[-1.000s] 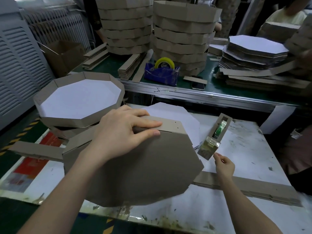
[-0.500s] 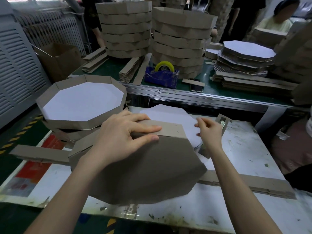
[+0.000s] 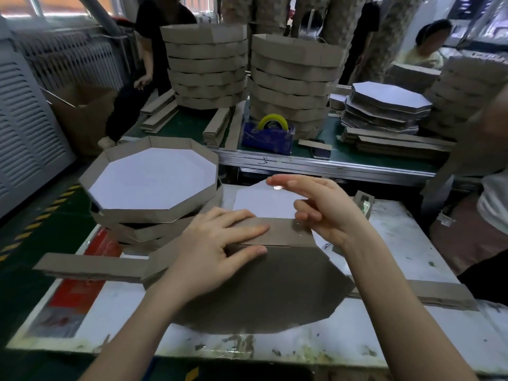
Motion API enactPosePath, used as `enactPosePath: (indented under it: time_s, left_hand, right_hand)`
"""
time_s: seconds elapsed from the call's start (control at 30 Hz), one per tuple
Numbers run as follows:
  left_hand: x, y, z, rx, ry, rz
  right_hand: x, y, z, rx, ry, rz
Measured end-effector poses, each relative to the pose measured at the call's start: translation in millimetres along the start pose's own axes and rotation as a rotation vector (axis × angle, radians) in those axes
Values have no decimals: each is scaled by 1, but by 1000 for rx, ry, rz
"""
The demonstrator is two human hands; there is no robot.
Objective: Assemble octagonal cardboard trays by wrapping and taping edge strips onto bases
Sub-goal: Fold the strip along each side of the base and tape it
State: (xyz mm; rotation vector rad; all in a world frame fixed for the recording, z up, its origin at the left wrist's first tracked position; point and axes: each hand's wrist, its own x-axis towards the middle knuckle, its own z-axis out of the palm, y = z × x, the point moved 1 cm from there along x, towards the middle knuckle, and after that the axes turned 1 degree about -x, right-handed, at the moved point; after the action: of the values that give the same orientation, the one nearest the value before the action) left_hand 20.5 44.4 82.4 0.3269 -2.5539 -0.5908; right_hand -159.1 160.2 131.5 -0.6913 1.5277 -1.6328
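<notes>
An octagonal cardboard base [image 3: 275, 292] stands tilted, brown side towards me, on the white table [image 3: 398, 325]. A brown edge strip [image 3: 286, 232] is folded over its top side, and the strip's loose tail [image 3: 90, 266] sticks out to the left. My left hand [image 3: 220, 251] clamps the strip to the base, fingers on the strip, thumb on the brown face. My right hand [image 3: 327, 210] hovers just above the strip's right end with fingers spread. A glint on its index fingertip may be clear tape; I cannot tell. A small cardboard tape dispenser [image 3: 364, 204] lies behind that hand.
Finished trays [image 3: 154, 182] are stacked at the left, and white bases [image 3: 261, 204] lie behind the work. A spare strip [image 3: 439, 294] lies on the table at the right. Tall tray stacks [image 3: 206, 70] and a blue dispenser [image 3: 269, 136] stand on the far bench. A person [image 3: 492, 215] stands close on the right.
My right hand left the small dispenser, rose and moved left to above the strip's right end. My left hand kept its hold on the strip and base.
</notes>
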Motion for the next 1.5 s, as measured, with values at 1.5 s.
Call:
enactPosePath:
  time_s: [1.5]
  left_hand:
    - [16, -15, -9, -2, -333, 98]
  right_hand:
    - [-74, 71, 33, 32, 141, 87]
